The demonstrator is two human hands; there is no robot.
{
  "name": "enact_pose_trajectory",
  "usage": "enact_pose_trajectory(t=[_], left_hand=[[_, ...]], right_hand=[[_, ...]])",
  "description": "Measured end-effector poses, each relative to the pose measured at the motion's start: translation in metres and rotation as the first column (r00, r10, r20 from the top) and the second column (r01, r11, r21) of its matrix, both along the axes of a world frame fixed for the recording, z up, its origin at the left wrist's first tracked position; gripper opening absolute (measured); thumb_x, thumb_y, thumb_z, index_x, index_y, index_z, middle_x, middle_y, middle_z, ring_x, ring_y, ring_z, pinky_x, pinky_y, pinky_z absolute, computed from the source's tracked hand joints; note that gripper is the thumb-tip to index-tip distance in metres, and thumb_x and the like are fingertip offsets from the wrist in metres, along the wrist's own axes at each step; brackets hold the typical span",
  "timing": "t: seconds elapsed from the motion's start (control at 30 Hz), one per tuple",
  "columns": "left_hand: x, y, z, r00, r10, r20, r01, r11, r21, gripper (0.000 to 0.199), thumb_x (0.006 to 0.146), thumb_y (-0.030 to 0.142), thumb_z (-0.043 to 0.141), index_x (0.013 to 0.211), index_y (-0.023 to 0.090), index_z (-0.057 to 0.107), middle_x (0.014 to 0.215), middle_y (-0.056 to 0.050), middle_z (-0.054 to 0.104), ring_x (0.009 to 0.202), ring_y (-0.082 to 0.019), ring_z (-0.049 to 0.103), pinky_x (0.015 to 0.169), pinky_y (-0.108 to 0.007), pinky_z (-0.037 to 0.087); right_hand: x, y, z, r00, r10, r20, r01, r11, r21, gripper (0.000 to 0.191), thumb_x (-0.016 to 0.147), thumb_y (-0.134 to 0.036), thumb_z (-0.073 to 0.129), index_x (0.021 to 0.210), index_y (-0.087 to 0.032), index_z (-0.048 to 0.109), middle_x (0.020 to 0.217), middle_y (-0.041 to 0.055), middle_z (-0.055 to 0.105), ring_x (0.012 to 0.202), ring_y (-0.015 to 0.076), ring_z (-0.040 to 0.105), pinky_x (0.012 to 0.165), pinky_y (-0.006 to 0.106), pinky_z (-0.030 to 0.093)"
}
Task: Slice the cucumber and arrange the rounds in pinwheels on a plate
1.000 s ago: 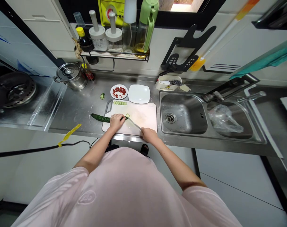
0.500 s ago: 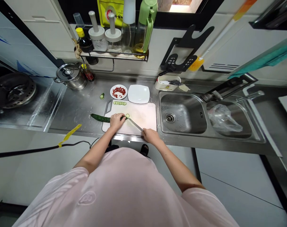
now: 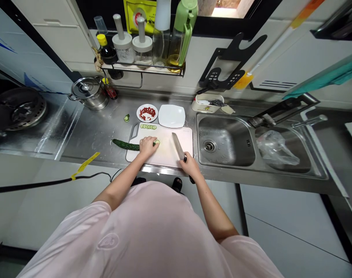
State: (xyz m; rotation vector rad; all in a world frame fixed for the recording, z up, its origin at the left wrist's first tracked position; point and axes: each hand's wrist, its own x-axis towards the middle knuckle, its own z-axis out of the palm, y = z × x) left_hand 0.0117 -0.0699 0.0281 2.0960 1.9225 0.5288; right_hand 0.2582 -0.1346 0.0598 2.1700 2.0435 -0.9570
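My left hand (image 3: 147,146) presses down on a dark green cucumber (image 3: 125,145), whose cut end pokes out past my fingertips beside a thin slice. My right hand (image 3: 190,166) grips the black handle of a kitchen knife (image 3: 178,146), its blade standing clear of the cucumber over the white cutting board (image 3: 171,152). A row of cucumber slices (image 3: 148,126) lies along the board's far edge. The knife's edge does not touch the cucumber.
Behind the board are a plate of chopped red food (image 3: 147,112), a white square plate (image 3: 171,116) and a cucumber piece (image 3: 126,118). A steel double sink (image 3: 225,141) lies right, with a plastic bag (image 3: 277,148) in its far basin. A steel pot (image 3: 89,93) stands left.
My right hand has drawn the knife back and to the right, away from the cucumber, and the blade now points away from me. My left hand stays on the cucumber.
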Motion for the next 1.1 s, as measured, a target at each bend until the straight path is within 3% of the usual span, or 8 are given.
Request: enact_pose_trajectory(t=[0.4,0.7,1.1], left_hand=[[0.024,0.012,0.019,0.967,0.002,-0.255,-0.057,0.976,-0.21,0.03,0.085,0.032,0.048,0.108,0.022,0.065,0.11,-0.012,0.061,0.105,-0.028,0.051,0.091,-0.043,0.031],[0.027,0.013,0.015,0.965,-0.015,-0.26,-0.042,0.976,-0.212,0.029,0.085,0.028,0.046,0.102,0.016,0.067,0.108,-0.015,0.06,0.105,-0.029,0.051,0.093,-0.046,0.027],[0.029,0.017,0.017,0.976,0.021,-0.219,-0.074,0.969,-0.237,0.025,0.083,0.025,0.049,0.103,0.017,0.063,0.109,-0.015,0.06,0.106,-0.029,0.052,0.093,-0.045,0.027]], right_hand=[[0.012,-0.007,-0.018,0.958,-0.07,-0.279,0.124,0.976,0.181,0.054,0.085,-0.035,0.042,0.136,-0.017,0.039,0.099,0.0107,0.067,0.083,0.0257,0.062,0.073,0.033,0.045],[0.007,-0.002,-0.025,0.957,-0.202,-0.207,0.242,0.951,0.194,0.053,0.079,-0.031,0.045,0.129,-0.013,0.046,0.092,0.0119,0.067,0.082,0.0262,0.061,0.075,0.034,0.044],[0.01,-0.007,-0.022,0.978,-0.141,-0.154,0.163,0.976,0.143,0.047,0.091,-0.033,0.035,0.134,-0.015,0.043,0.089,0.0106,0.069,0.076,0.0243,0.063,0.07,0.029,0.042]])
